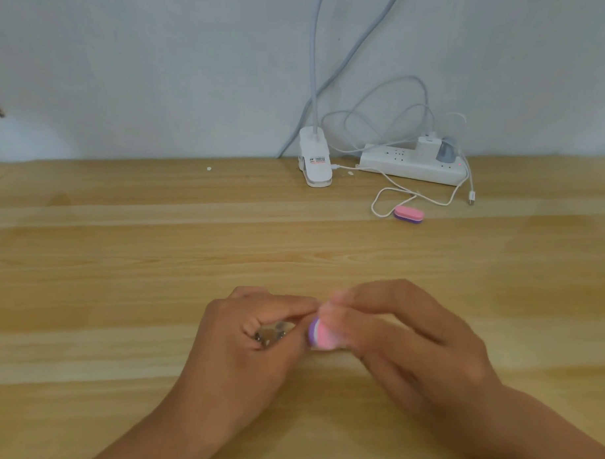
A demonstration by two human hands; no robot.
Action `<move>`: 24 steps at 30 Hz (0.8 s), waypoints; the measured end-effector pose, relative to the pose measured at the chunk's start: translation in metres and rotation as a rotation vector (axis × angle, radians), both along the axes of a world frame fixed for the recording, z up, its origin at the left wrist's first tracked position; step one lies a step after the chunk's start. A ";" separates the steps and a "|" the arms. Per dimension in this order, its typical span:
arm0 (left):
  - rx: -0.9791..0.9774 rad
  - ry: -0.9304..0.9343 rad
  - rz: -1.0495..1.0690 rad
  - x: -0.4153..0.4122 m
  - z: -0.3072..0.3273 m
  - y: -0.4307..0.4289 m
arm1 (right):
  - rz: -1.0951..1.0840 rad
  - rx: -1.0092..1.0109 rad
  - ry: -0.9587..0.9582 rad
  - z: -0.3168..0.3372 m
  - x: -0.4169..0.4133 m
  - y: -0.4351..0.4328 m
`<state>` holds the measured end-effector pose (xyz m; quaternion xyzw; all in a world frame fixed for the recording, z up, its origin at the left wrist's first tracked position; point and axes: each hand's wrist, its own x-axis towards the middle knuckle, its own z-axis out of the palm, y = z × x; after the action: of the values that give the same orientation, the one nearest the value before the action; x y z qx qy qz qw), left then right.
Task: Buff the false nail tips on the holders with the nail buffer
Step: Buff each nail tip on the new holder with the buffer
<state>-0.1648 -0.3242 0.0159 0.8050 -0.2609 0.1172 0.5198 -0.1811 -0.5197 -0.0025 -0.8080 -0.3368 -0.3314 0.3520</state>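
- The right hand (pixel 403 339) pinches a pink-and-purple nail buffer (pixel 319 333) between thumb and fingertips; the grip is narrow and closed on the block, whose pink face is turned toward the camera.
- The left hand (pixel 252 341) is curled shut around a small clear, shiny holder (pixel 272 331), with the forefinger stretched along its top toward the buffer.
- The nail tip on that holder cannot be made out: it lies where the two hands meet, hidden by fingers and softened by blur.
- The buffer's purple edge sits right at the left forefinger's end, so buffer and holder are touching or just short of it; which, I cannot tell.
- Judged from this, the step in hand is the buffing itself, buffer worked against the tip while the other hand steadies the holder.
- The next move likely calls for short, light strokes across the tip, the holder pinned firm so it does not twist, and a turn of the holder to reach the tip's sides.
- Both hands work low over the wooden table (pixel 120 291), near its front edge.
- Well apart, toward the back, a second pink-and-purple buffer (pixel 408 213) lies beside a loop of white cable (pixel 386 198).
- Behind it stand a white power strip (pixel 413 166) and a white lamp clamp (pixel 315 161) by the wall.
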 end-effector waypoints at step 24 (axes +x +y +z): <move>-0.005 0.070 -0.060 -0.001 -0.001 0.000 | -0.100 -0.186 -0.180 -0.001 0.006 -0.016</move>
<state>-0.1661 -0.3242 0.0151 0.7992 -0.2664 0.0741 0.5336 -0.1755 -0.5356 -0.0036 -0.8200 -0.3554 -0.3869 0.2270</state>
